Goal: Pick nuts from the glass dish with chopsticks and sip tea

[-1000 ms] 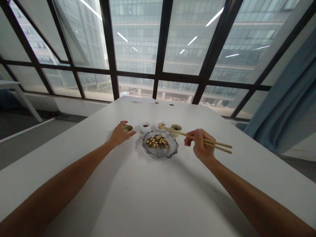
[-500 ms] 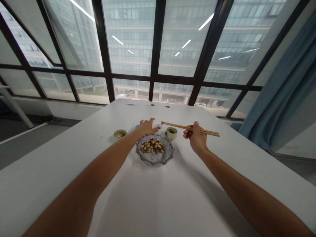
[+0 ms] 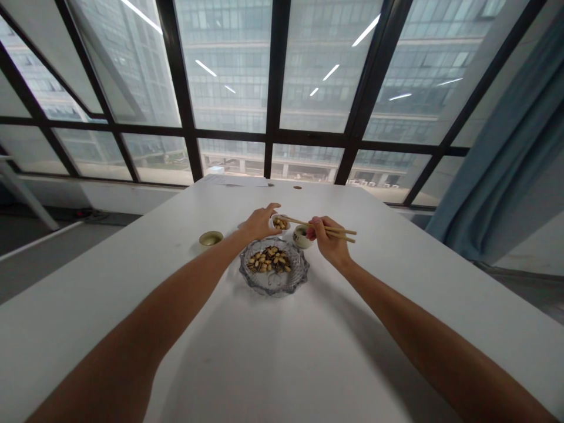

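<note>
My left hand [image 3: 259, 222] grips a small white cup [image 3: 280, 230], tilted so that the nuts or seeds inside show. In my right hand [image 3: 328, 238] is a pair of chopsticks [image 3: 343, 231], whose tips reach the mouth of that white cup. Just below my left hand stands a scalloped glass bowl [image 3: 296, 282] holding brown and tan seeds [image 3: 269, 259]. A pale cup with dark markings [image 3: 301, 239] stands between the glass bowl and my right hand, partly behind its fingers.
A greenish cup [image 3: 211, 238] stands left of the glass bowl on the white table [image 3: 247, 346]. Papers [image 3: 233, 181] and two small round objects lie at the far edge, below the windows. A blue curtain [image 3: 497, 158] hangs at the right.
My right hand has moved left, bringing the chopstick tips to the white cup. My left hand has taken hold of this cup and tilted it up, so its contents show more.
</note>
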`<state>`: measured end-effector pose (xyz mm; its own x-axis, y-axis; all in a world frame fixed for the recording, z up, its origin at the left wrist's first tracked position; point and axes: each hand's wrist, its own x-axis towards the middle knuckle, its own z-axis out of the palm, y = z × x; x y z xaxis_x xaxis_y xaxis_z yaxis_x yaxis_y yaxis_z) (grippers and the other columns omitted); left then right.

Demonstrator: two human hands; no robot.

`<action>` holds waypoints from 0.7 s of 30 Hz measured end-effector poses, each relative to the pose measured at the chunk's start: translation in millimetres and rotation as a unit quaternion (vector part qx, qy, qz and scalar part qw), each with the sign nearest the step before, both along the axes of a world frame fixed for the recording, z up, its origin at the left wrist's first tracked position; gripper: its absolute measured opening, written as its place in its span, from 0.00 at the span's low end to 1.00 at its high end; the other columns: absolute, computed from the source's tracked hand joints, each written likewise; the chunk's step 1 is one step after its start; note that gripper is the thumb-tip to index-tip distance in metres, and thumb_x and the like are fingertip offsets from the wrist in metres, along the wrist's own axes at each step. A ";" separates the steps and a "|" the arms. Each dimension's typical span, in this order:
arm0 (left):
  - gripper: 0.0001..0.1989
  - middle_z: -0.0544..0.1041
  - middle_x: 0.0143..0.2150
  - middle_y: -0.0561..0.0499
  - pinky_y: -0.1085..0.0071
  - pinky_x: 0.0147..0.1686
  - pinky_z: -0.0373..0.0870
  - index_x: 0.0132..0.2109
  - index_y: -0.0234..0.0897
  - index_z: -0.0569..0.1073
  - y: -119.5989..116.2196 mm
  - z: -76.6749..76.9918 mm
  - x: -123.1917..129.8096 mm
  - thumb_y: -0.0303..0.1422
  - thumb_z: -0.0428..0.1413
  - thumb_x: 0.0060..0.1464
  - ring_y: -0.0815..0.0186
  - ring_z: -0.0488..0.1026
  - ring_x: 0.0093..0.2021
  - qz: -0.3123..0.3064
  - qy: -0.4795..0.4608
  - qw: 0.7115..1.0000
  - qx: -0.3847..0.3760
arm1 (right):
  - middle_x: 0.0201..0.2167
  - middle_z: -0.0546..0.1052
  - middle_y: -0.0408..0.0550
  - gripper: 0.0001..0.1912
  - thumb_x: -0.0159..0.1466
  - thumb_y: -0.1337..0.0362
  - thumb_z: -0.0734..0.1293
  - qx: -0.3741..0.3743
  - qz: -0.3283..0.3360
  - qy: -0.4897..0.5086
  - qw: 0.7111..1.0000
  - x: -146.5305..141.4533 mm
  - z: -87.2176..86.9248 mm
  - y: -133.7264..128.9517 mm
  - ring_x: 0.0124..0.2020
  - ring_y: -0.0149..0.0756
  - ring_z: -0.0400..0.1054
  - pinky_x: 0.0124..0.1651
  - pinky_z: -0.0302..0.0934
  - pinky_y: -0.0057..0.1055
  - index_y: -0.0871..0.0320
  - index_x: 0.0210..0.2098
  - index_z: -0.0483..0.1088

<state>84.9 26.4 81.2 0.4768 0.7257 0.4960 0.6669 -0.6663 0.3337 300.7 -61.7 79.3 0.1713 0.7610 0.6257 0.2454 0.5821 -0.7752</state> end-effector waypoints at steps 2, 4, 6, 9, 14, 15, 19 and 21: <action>0.37 0.81 0.51 0.42 0.61 0.53 0.72 0.63 0.37 0.63 0.4 -0.9 0.3 0.39 0.66 0.47 0.55 0.78 0.51 0.010 -0.001 1.000 -0.012 | 0.18 0.76 0.45 0.30 0.59 0.34 0.66 0.000 0.000 0.014 1.000 2.9 6.1 -1.5 0.18 0.33 0.70 0.22 0.66 0.29 0.57 0.28 0.71; 0.36 0.81 0.51 0.42 0.61 0.52 0.72 0.62 0.38 0.64 2.9 -2.8 0.3 0.40 0.66 0.48 0.55 0.78 0.51 0.027 0.007 0.999 -0.026 | 0.17 0.75 0.45 0.31 0.60 0.33 0.65 0.001 -0.010 0.034 0.999 9.0 13.8 -8.2 0.16 0.32 0.68 0.18 0.63 0.28 0.57 0.27 0.71; 0.35 0.81 0.52 0.41 0.61 0.52 0.72 0.62 0.38 0.65 6.8 -5.2 0.3 0.42 0.65 0.50 0.54 0.78 0.51 0.051 0.025 0.997 -0.047 | 0.15 0.73 0.44 0.32 0.61 0.33 0.64 -0.014 -0.010 0.031 0.999 16.0 21.4 -18.8 0.13 0.31 0.66 0.15 0.60 0.26 0.57 0.25 0.71; 0.34 0.80 0.54 0.39 0.60 0.52 0.72 0.62 0.38 0.65 11.9 -6.9 -0.3 0.46 0.62 0.52 0.53 0.78 0.52 0.080 0.060 0.991 -0.084 | 0.13 0.72 0.44 0.32 0.60 0.34 0.65 -0.067 0.025 -0.035 0.997 22.7 29.2 -36.5 0.11 0.29 0.63 0.13 0.56 0.25 0.58 0.23 0.72; 0.32 0.77 0.59 0.38 0.52 0.64 0.59 0.61 0.36 0.66 -0.2 -5.6 -14.8 0.52 0.56 0.58 0.51 0.73 0.59 0.077 0.106 0.990 -0.052 | 0.13 0.72 0.45 0.34 0.61 0.33 0.63 -0.107 0.064 -0.158 0.980 19.2 30.2 -54.3 0.12 0.28 0.64 0.14 0.56 0.24 0.59 0.23 0.73; 0.30 0.77 0.58 0.39 0.50 0.66 0.55 0.60 0.36 0.67 -6.8 -6.2 -21.7 0.52 0.54 0.59 0.52 0.73 0.60 0.072 0.107 0.991 -0.028 | 0.14 0.72 0.44 0.34 0.62 0.33 0.63 -0.109 0.068 -0.166 0.978 17.4 29.1 -55.6 0.12 0.29 0.64 0.14 0.56 0.23 0.59 0.24 0.73; 0.23 0.79 0.55 0.43 0.49 0.68 0.52 0.54 0.40 0.73 -40.5 -15.5 -60.0 0.50 0.53 0.61 0.52 0.73 0.58 0.070 0.088 0.993 0.047 | 0.14 0.72 0.44 0.34 0.62 0.32 0.62 -0.107 0.082 -0.177 0.975 12.3 23.5 -56.0 0.12 0.29 0.65 0.14 0.58 0.24 0.58 0.24 0.72; 0.21 0.79 0.56 0.44 0.48 0.68 0.52 0.53 0.41 0.74 -56.2 -22.3 -79.9 0.48 0.54 0.60 0.52 0.72 0.59 0.084 0.073 0.991 0.079 | 0.14 0.73 0.45 0.34 0.62 0.33 0.62 -0.098 0.084 -0.182 0.975 12.4 20.2 -54.9 0.13 0.29 0.66 0.14 0.58 0.23 0.58 0.22 0.72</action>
<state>5.0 -29.8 58.9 0.4312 0.7197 0.5442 0.8058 -0.5785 0.1267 313.1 -116.6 99.5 -0.1718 0.8707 0.4609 0.4399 0.4864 -0.7549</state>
